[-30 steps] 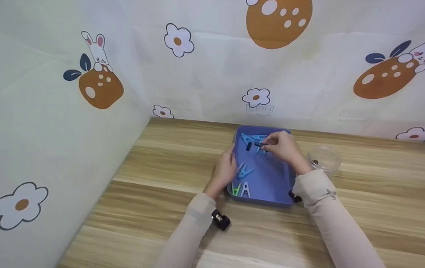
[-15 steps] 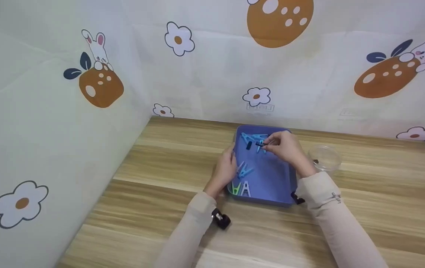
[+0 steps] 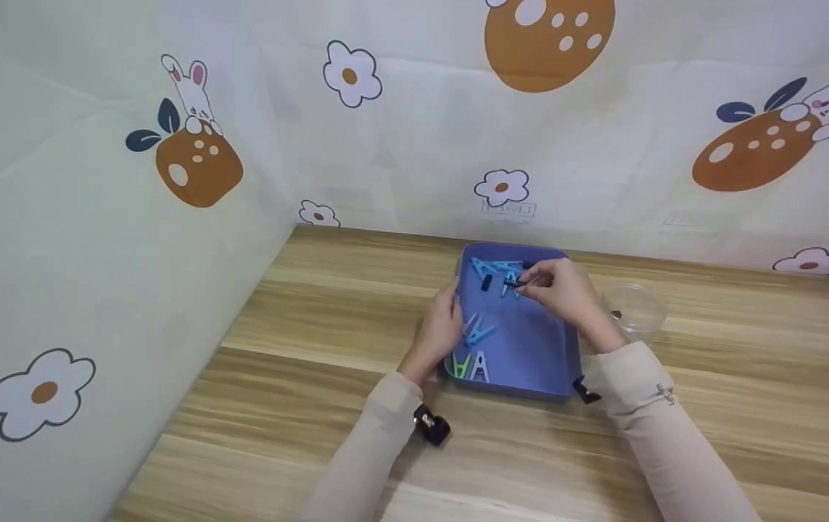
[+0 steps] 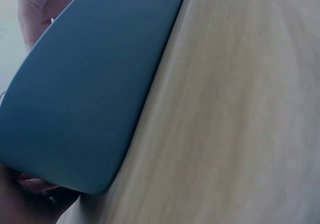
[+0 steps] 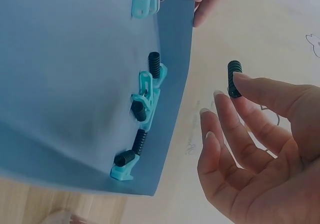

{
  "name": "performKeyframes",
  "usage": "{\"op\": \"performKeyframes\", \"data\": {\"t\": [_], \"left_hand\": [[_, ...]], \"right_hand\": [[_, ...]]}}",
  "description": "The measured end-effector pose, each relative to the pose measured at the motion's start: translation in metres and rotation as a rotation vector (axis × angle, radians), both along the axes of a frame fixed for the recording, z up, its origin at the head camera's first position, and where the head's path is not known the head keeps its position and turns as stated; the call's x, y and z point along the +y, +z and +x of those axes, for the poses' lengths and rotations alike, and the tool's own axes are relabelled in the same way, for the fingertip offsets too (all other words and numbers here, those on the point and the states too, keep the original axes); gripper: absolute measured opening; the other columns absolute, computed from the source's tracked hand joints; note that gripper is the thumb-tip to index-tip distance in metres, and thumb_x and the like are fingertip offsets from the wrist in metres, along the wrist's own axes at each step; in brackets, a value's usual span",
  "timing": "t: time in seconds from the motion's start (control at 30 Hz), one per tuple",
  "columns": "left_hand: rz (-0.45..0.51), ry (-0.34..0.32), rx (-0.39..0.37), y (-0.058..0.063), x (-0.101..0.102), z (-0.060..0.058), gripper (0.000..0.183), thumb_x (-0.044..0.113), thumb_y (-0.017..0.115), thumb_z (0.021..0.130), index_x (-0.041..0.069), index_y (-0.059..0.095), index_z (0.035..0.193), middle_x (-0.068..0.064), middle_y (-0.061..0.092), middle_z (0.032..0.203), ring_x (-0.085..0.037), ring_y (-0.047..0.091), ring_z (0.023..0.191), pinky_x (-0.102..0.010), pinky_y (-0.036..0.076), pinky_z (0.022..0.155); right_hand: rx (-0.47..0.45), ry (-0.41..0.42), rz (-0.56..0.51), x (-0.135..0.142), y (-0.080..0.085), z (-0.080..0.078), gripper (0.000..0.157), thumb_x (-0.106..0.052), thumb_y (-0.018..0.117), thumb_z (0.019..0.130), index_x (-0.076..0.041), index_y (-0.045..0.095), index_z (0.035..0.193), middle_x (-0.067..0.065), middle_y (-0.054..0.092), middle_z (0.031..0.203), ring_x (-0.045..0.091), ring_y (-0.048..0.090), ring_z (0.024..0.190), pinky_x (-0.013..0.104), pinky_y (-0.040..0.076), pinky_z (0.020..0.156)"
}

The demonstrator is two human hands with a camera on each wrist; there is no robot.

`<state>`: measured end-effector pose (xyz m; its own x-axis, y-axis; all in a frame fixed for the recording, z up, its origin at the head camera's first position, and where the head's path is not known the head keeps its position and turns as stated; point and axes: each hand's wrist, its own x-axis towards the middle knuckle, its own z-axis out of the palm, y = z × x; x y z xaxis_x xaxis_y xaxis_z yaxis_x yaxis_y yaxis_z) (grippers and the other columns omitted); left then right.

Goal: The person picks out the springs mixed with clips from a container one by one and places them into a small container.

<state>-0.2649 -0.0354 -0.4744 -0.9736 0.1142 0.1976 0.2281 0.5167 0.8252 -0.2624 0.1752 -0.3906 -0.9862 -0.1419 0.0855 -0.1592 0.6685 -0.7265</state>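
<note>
Black spring (image 5: pixel 234 78): pinched by the right hand (image 3: pixel 565 291), above the blue tray (image 3: pixel 526 355). Left hand (image 3: pixel 439 330): gripping tray wall. Change: right hand slightly rightward; I judge the spring remains unplaced.

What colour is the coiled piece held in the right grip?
The coiled piece looks near black; the right wrist view shows it best.

A screened-off work corner: pale sheeting (image 3: pixel 414 138) (rabbit-and-flower print) rises behind and left of the wood-grain table (image 3: pixel 338 312).
</note>
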Motion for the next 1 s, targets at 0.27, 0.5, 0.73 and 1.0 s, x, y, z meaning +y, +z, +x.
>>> {"op": "performKeyframes", "data": {"t": [0.27, 0.5, 0.73, 1.0], "left_hand": [[-0.028, 0.011, -0.014, 0.001, 0.0, 0.0, 0.045, 0.007, 0.039, 0.112, -0.003, 0.047, 0.155, -0.026, 0.054, 0.152, -0.038, 0.053, 0.143, -0.049, 0.043, 0.12], [-0.018, 0.008, -0.03, 0.001, 0.0, -0.001, 0.046, 0.007, 0.038, 0.112, -0.002, 0.046, 0.157, -0.025, 0.053, 0.154, -0.038, 0.051, 0.144, -0.049, 0.042, 0.121], [-0.018, 0.013, -0.029, 0.001, 0.0, 0.0, 0.046, 0.007, 0.039, 0.112, -0.001, 0.046, 0.157, -0.025, 0.053, 0.154, -0.038, 0.051, 0.144, -0.05, 0.043, 0.121], [-0.008, 0.002, 0.044, -0.001, 0.0, 0.0, 0.044, 0.003, 0.041, 0.11, -0.007, 0.05, 0.152, -0.029, 0.056, 0.149, -0.041, 0.055, 0.14, -0.051, 0.045, 0.119]], "right_hand": [[-0.008, -0.017, 0.018, 0.005, 0.002, 0.008, 0.016, -0.009, 0.074, 0.097, 0.004, 0.077, 0.108, 0.02, 0.076, 0.103, 0.032, 0.069, 0.094, 0.03, 0.051, 0.074], [0.009, -0.023, 0.011, 0.007, 0.004, 0.013, 0.015, -0.008, 0.074, 0.098, 0.003, 0.078, 0.106, 0.02, 0.075, 0.104, 0.033, 0.068, 0.096, 0.032, 0.052, 0.076], [0.026, -0.015, 0.002, 0.01, 0.006, 0.017, 0.013, -0.005, 0.073, 0.097, 0.004, 0.078, 0.105, 0.02, 0.075, 0.101, 0.034, 0.068, 0.098, 0.032, 0.051, 0.076], [0.034, -0.03, -0.01, 0.016, 0.006, 0.023, 0.015, -0.007, 0.074, 0.096, 0.004, 0.077, 0.105, 0.021, 0.075, 0.101, 0.036, 0.067, 0.101, 0.032, 0.052, 0.075]]}}
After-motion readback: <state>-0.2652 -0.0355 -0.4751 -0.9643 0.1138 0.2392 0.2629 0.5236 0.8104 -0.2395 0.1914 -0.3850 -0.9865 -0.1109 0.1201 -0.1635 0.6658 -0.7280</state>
